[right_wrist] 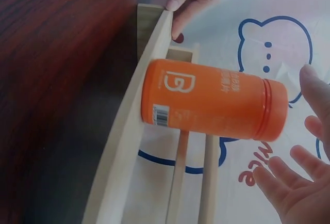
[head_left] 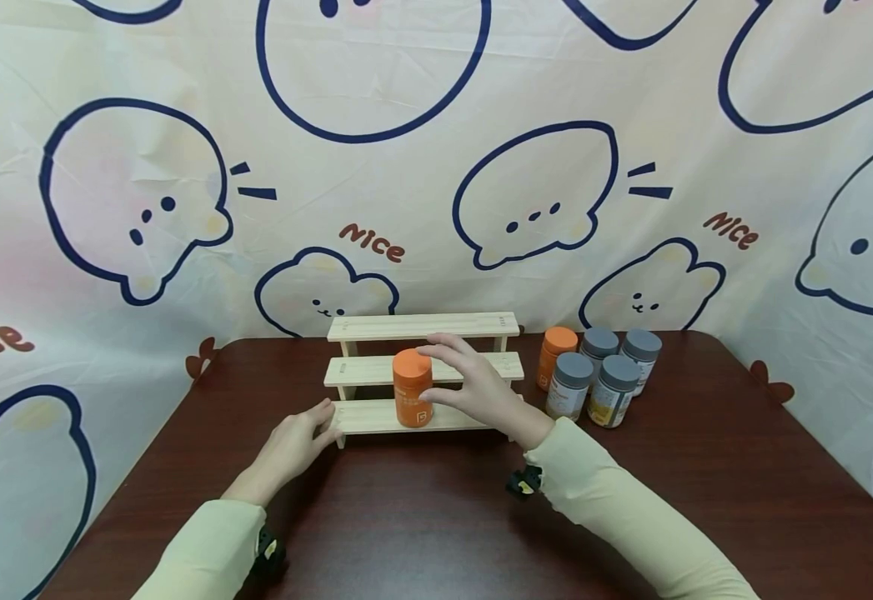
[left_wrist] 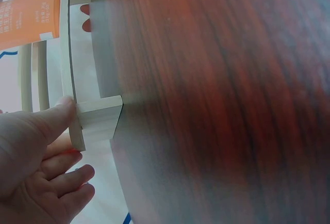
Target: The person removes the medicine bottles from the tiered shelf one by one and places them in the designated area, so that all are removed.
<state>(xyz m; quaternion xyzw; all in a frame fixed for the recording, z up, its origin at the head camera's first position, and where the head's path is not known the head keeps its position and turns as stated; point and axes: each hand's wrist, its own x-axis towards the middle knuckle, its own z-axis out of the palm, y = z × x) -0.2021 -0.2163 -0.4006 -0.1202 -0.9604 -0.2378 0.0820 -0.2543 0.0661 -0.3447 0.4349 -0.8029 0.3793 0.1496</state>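
A three-tier wooden display rack (head_left: 423, 326) stands on the brown table. On its lowest step stands an orange bottle (head_left: 412, 402) with an orange lid, upright; in the right wrist view, the bottle (right_wrist: 211, 100) shows a white logo and a barcode label. My left hand (head_left: 291, 443) pinches the left end of that lowest step, thumb in front and index finger behind, in the left wrist view. Beside the bottle is my right hand (head_left: 481, 387), its fingers spread; the right wrist view shows a gap between these fingers (right_wrist: 278, 177) and the lid.
Right of the rack, a second orange bottle (head_left: 554, 354) stands in a cluster with several grey-capped bottles (head_left: 610, 392). Behind the table (head_left: 421, 525) hangs a pale cloth (head_left: 421, 192) printed with cartoon animals. Dark wrist devices sit at both sleeves.
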